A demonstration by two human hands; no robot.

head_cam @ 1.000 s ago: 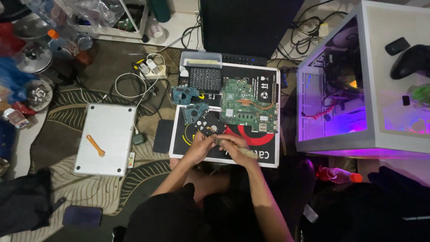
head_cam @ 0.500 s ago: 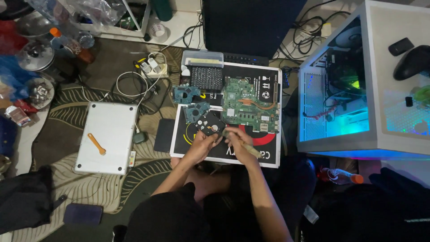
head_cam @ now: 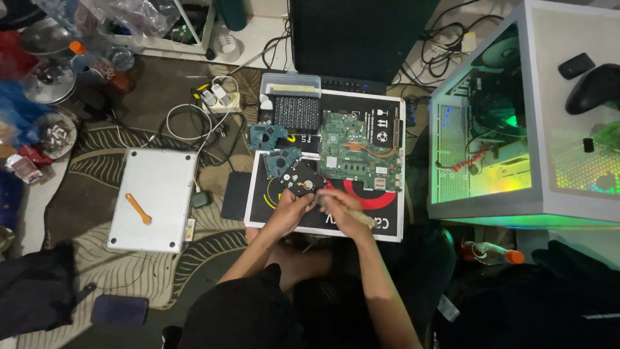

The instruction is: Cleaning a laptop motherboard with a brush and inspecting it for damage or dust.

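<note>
My left hand (head_cam: 292, 210) has its grip closed round the near edge of the black hard drive (head_cam: 303, 181), fingers wrapped on its lower left corner, steadying it on the black printed mat (head_cam: 387, 223). My right hand (head_cam: 341, 208) is curled shut on a thin light-coloured tool (head_cam: 357, 215), handle trailing out to the right over the mat, working end hidden behind the fingers; looks like a brush or driver, can't tell which.

Change vs a second ago: both hands have slid slightly up and in toward the drive. Earlier they sat lower on the mat, close together; now the left is clearly on the drive body and the right tool end is brought just beside it. The drive itself hardly shifted, same spot just below the small blue-green board (head_cam: 282, 158). I read that as contact made: the drive is now pinned and the tool is at its edge, so work on the drive is under way rather than being set up.

Outward: green motherboard (head_cam: 358, 148) just right of the drive, touching nothing of mine. A second small board (head_cam: 266, 136) and a black finned block (head_cam: 297, 113) sit above. Off the mat to the left, on the patterned rug (head_cam: 90, 174), lies a silver laptop shell (head_cam: 154, 199) with an orange pry tool (head_cam: 138, 208) on it. White lit PC case (head_cam: 484, 129) to the right, well apart.
</note>
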